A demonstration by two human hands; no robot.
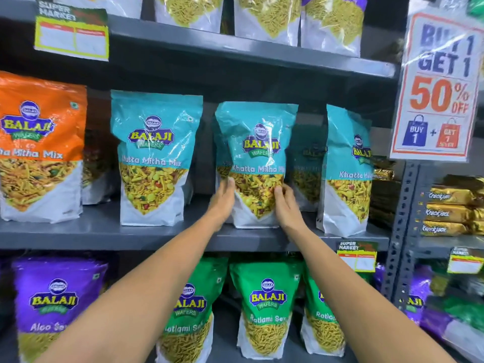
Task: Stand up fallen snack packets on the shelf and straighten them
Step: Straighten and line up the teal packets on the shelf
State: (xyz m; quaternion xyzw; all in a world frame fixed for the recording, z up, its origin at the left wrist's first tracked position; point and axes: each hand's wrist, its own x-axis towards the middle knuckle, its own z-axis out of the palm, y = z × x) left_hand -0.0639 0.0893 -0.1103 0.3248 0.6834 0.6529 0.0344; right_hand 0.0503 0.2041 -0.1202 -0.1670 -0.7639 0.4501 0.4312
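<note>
A teal Khatta Mitha Mix packet (258, 142) stands upright in the middle of the grey shelf (104, 231), leaning slightly right. My left hand (222, 200) presses its lower left edge and my right hand (285, 203) grips its lower right edge. Another teal packet (154, 158) stands upright to the left. A third teal packet (347, 171) stands at the right, turned sideways. More teal packets sit behind, partly hidden.
An orange packet (39, 148) stands at the far left. Green packets (264, 310) and a purple packet (55, 305) fill the shelf below. A "Buy 1 Get 1" sign (440, 82) hangs at right beside a perforated upright (400, 231). Gold biscuit packs (445, 213) lie stacked further right.
</note>
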